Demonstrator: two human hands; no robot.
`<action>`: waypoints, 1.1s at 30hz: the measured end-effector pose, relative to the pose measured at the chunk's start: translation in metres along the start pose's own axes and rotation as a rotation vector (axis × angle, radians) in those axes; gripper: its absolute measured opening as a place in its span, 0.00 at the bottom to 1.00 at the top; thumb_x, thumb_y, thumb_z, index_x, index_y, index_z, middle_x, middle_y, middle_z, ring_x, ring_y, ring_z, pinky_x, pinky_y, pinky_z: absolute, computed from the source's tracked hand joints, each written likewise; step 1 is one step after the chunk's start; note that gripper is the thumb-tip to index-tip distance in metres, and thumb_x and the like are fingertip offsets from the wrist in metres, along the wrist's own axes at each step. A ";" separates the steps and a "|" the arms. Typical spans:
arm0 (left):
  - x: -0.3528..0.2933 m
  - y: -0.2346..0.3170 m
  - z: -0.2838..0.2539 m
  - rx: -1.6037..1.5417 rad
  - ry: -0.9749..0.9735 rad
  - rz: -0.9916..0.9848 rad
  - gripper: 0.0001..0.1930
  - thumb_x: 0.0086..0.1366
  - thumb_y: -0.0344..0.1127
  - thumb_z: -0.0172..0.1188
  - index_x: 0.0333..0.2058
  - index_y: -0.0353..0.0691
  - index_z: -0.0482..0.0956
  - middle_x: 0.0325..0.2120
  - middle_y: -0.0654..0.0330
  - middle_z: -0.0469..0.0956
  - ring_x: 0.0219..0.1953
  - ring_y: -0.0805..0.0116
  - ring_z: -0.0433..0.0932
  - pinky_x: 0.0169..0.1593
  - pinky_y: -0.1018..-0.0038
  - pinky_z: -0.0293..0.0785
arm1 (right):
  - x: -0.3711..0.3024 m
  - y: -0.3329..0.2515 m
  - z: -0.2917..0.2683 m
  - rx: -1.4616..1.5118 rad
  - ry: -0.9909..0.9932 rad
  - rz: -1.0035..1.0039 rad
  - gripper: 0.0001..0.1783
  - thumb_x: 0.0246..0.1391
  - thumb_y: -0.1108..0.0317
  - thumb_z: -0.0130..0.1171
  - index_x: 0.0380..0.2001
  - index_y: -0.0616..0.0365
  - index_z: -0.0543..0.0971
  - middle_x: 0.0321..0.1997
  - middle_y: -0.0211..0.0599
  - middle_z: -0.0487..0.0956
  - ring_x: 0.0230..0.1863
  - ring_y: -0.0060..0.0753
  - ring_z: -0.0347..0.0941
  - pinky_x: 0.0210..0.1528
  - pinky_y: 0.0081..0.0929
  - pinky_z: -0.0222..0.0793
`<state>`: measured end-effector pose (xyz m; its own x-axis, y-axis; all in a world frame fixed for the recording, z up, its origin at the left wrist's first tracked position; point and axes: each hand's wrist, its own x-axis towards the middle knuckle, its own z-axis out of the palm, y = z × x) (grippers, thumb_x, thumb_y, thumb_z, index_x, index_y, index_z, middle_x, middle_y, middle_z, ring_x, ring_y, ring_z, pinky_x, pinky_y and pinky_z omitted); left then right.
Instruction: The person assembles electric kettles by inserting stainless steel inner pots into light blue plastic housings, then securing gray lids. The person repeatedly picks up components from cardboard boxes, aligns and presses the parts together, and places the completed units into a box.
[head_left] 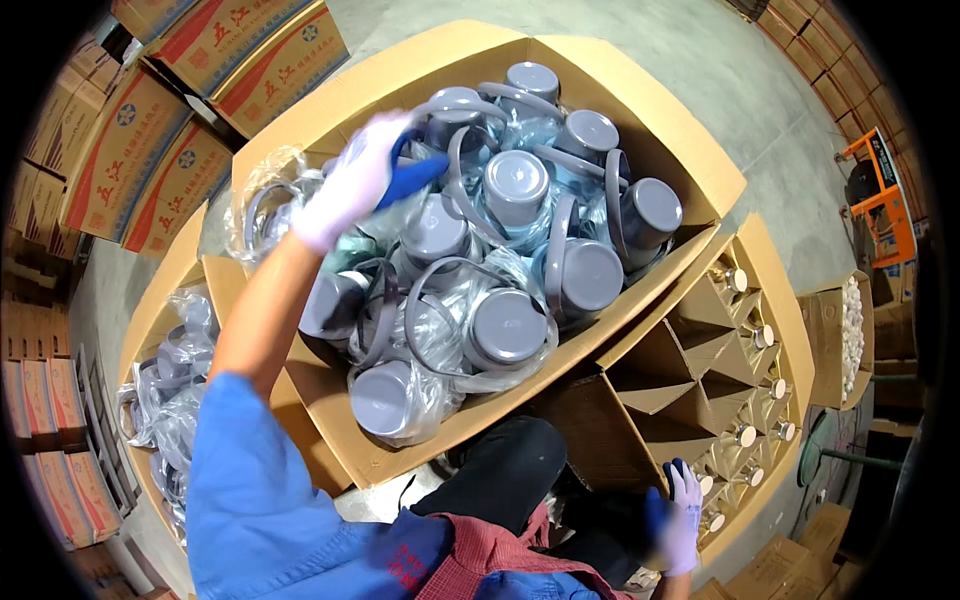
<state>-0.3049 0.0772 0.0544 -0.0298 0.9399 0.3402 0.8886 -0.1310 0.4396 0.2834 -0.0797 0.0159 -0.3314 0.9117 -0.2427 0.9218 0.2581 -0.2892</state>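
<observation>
My left hand (pixel 362 182), in a lavender glove with blue palm and fingers, reaches over a big open carton (pixel 640 110) of grey plastic cup-shaped parts (pixel 515 185). Thumb and fingers are apart, close to a grey looped handle (pixel 458 106), with no part visible between them; motion blurs the hand slightly. Many parts lie bottom up, partly wrapped in clear plastic bags (pixel 440 330). Down at the right, my right hand (pixel 682 515), gloved the same way, has its fingers extended beside a divided carton (pixel 655 385). It shows nothing held.
Round cream tops (pixel 746 435) stick up from the divided carton's cells. Another carton at left holds bagged grey parts (pixel 180 355). Printed cartons (pixel 150 150) are stacked at upper left. A box of small white pieces (pixel 852 335) and an orange frame (pixel 885 200) stand at right.
</observation>
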 end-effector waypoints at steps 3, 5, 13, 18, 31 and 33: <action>0.056 -0.070 0.052 0.532 0.118 -0.039 0.26 0.64 0.42 0.60 0.60 0.41 0.73 0.63 0.46 0.68 0.68 0.47 0.61 0.68 0.46 0.56 | 0.025 -0.014 0.000 -0.008 -0.002 -0.095 0.30 0.56 0.64 0.63 0.60 0.61 0.71 0.65 0.52 0.70 0.68 0.58 0.61 0.71 0.52 0.52; 0.080 -0.096 0.072 0.512 -0.250 -0.375 0.24 0.62 0.46 0.63 0.54 0.41 0.78 0.60 0.47 0.72 0.63 0.46 0.68 0.66 0.56 0.63 | 0.031 -0.024 -0.001 0.032 -0.034 -0.157 0.29 0.56 0.63 0.63 0.60 0.60 0.72 0.65 0.51 0.70 0.68 0.57 0.60 0.71 0.52 0.51; 0.052 0.047 -0.070 -0.078 -0.008 -0.144 0.14 0.65 0.28 0.58 0.49 0.36 0.82 0.31 0.66 0.80 0.36 0.78 0.78 0.40 0.76 0.77 | -0.035 0.017 0.009 -0.068 -0.038 -0.107 0.26 0.56 0.60 0.63 0.56 0.59 0.74 0.63 0.49 0.72 0.67 0.56 0.62 0.70 0.54 0.51; -0.044 0.138 -0.247 -0.161 0.338 0.068 0.16 0.68 0.35 0.58 0.52 0.38 0.81 0.40 0.64 0.82 0.41 0.75 0.80 0.43 0.76 0.77 | -0.043 -0.026 0.002 0.049 0.162 -0.260 0.28 0.57 0.59 0.63 0.58 0.59 0.74 0.64 0.49 0.72 0.67 0.55 0.64 0.70 0.51 0.53; -0.386 0.340 -0.088 -0.243 -0.381 1.156 0.20 0.52 0.35 0.61 0.46 0.51 0.80 0.40 0.56 0.80 0.36 0.56 0.79 0.40 0.64 0.73 | 0.007 0.098 -0.050 1.968 0.454 -0.155 0.30 0.71 0.47 0.41 0.56 0.62 0.76 0.54 0.42 0.80 0.54 0.37 0.77 0.60 0.35 0.72; -0.391 0.368 -0.049 -0.277 -0.809 1.049 0.23 0.53 0.30 0.59 0.51 0.45 0.76 0.35 0.55 0.79 0.33 0.53 0.79 0.40 0.65 0.74 | -0.027 0.093 -0.063 1.482 0.580 -0.085 0.25 0.71 0.51 0.45 0.47 0.61 0.82 0.43 0.33 0.83 0.43 0.27 0.78 0.49 0.25 0.74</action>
<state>0.0114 -0.3540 0.1241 0.9607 0.2665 0.0776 0.2024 -0.8640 0.4609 0.3905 -0.0605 0.0543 0.0674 0.9937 0.0901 -0.2116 0.1025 -0.9720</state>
